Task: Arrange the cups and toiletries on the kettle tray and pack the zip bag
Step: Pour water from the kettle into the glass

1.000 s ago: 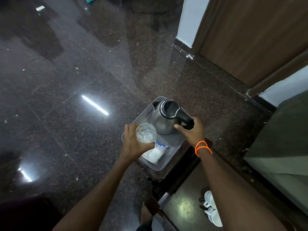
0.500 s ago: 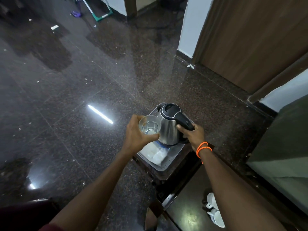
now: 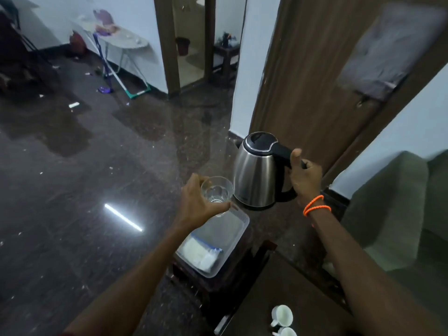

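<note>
My right hand grips the black handle of a steel kettle, which hangs in the air above and beyond the tray. My left hand holds a clear drinking glass over the tray's far end. The translucent plastic tray sits on a small dark stool. A zip bag with white contents and a blue seal lies in the tray's near end. Two white cups stand on a dark table at the bottom right.
A dark polished floor spreads to the left with scattered debris. A brown wooden door stands behind the kettle. A green sofa is at the right. An ironing board and a mop lean by the far wall.
My right hand has lifted the kettle off the tray, up and to the right. The glass in my left hand has risen slightly. The head camera has tilted up, showing more of the room.
</note>
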